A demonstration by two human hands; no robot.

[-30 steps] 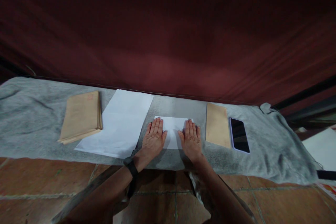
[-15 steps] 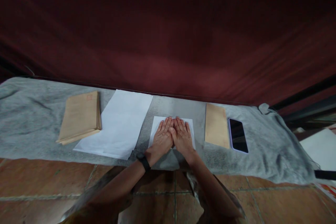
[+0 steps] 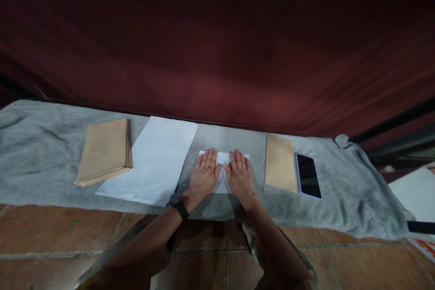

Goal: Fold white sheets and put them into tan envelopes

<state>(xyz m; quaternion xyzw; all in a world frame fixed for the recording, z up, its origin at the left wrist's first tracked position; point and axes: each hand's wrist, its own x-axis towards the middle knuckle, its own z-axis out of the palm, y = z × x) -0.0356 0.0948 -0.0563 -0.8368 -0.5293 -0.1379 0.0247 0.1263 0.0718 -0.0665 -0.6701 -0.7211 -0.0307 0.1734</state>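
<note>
The small white paper, seemingly folded already, lay on the counter beneath the left hand and right hand, fingers outstretched, gripping nothing; the large sheet lay unfolded.

A small white paper sheet lay flat, its visible surface blank. It rested left of the single brown envelope, near but not touching.
</note>
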